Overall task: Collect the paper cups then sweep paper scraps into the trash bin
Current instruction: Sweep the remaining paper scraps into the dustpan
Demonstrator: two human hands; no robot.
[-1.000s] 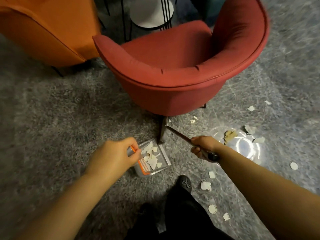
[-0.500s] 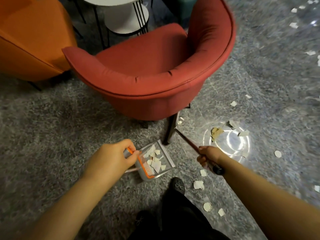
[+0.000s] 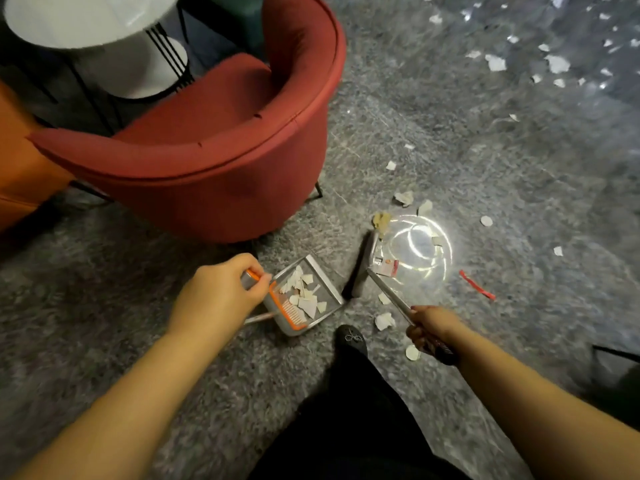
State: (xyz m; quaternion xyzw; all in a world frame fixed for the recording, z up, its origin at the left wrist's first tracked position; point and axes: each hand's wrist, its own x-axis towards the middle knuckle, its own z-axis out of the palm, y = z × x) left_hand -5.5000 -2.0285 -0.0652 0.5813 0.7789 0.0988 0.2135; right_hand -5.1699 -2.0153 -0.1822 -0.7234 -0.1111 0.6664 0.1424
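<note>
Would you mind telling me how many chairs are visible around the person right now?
2. The red chair stands just ahead of the dustpan; the orange chair is at the left edge, mostly cut off. More may sit out of frame.

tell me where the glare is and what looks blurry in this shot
Head view: bright ringed glare on the glossy floor just right of the broom head; far scraps at top right smear with blur; wide-angle lens bends the red chair.
</note>
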